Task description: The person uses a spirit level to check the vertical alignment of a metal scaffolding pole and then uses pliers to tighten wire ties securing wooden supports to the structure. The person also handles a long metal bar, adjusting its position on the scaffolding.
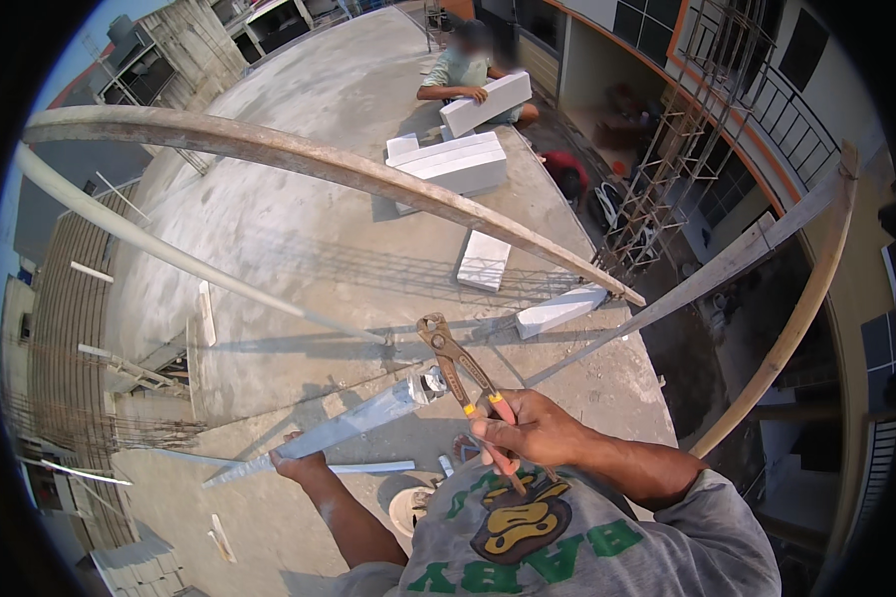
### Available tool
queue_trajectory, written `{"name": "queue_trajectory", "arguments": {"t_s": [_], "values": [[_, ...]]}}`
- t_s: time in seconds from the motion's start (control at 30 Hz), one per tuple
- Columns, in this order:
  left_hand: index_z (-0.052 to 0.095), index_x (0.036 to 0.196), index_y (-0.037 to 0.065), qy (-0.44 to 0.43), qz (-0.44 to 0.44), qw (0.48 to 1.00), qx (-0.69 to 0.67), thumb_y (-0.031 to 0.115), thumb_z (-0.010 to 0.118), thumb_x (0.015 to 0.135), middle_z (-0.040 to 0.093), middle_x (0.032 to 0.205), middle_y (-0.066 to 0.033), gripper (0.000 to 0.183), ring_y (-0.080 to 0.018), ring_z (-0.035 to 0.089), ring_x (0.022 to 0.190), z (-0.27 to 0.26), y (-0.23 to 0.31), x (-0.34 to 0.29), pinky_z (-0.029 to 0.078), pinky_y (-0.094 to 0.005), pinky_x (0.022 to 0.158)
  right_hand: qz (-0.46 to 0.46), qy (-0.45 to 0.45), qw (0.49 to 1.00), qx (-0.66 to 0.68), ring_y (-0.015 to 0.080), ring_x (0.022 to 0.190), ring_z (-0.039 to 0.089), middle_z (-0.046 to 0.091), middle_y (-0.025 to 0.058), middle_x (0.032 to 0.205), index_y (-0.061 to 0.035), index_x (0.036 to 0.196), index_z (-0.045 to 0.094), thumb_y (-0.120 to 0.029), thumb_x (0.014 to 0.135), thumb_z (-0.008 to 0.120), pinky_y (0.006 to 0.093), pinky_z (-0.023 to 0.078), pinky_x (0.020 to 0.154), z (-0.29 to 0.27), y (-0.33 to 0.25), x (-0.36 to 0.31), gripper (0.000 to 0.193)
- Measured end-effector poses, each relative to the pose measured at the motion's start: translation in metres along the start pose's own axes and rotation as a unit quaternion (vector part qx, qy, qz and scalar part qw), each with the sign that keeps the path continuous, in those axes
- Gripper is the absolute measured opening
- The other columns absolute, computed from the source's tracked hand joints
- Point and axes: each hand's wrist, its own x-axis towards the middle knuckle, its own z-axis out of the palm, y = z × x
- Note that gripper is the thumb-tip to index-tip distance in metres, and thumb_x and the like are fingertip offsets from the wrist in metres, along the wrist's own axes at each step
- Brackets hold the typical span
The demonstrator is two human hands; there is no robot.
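Raised in front of my chest, my right hand [528, 430] is closed around the handles of a pair of pincers [451, 360]. Their rusty jaws point up and away, and the grips are red and yellow. My left hand [297, 460] is at the near left, its fingers over the edge of a long bluish-grey beam [353, 423]. This beam slants from the lower left up toward the pincers. Its upper end is uneven and shiny, just left of the pincer handles; whether they touch I cannot tell.
A wooden pole [319, 151] crosses ahead of me, with a thinner pale pole [199, 254] below it. White blocks [453, 164] are stacked farther off, where a seated person [468, 75] holds another. The slab's edge [639, 343] drops off at right, beside a rebar column [682, 149].
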Motion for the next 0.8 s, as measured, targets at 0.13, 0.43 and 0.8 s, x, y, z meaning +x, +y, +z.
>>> {"name": "queue_trajectory", "arguments": {"t_s": [0.13, 0.43, 0.8], "values": [[0.045, 0.096, 0.008, 0.028, 0.031, 0.999, -0.011, 0.049, 0.039, 0.097, 0.049, 0.079, -0.007, 0.042, -0.0238, 0.051, 0.069, -0.004, 0.018, 0.008, 0.048, -0.0421, 0.065, -0.038, -0.009, 0.998, 0.039, 0.0157, 0.057, 0.062, 0.062, 0.0079, 0.069, -0.0002, 0.102, 0.054, -0.028, 0.099, 0.059, 0.029, 0.051, 0.057, 0.003, -0.004, -0.009, 0.029], [0.046, 0.095, 0.006, -0.009, -0.007, 1.0, -0.027, 0.05, 0.038, 0.097, 0.051, 0.076, -0.0095, 0.044, -0.0243, 0.053, 0.068, -0.001, 0.017, -0.001, 0.049, -0.0407, 0.065, -0.023, -0.067, 0.996, -0.05, 0.0161, 0.06, 0.063, 0.064, 0.0107, 0.072, -0.0019, 0.099, 0.053, -0.028, 0.101, 0.054, 0.0326, 0.054, 0.059, 0.025, -0.001, 0.003, 0.027], [0.047, 0.102, 0.009, -0.017, -0.003, 0.999, -0.035, 0.053, 0.039, 0.096, 0.052, 0.08, -0.0091, 0.045, -0.0248, 0.055, 0.069, -0.016, 0.021, 0.041, 0.05, -0.0437, 0.064, -0.041, -0.085, 0.995, -0.011, 0.0158, 0.058, 0.062, 0.061, 0.0079, 0.066, -0.0001, 0.099, 0.052, -0.026, 0.102, 0.052, 0.0293, 0.053, 0.058, 0.044, 0.002, 0.005, 0.026]]}}
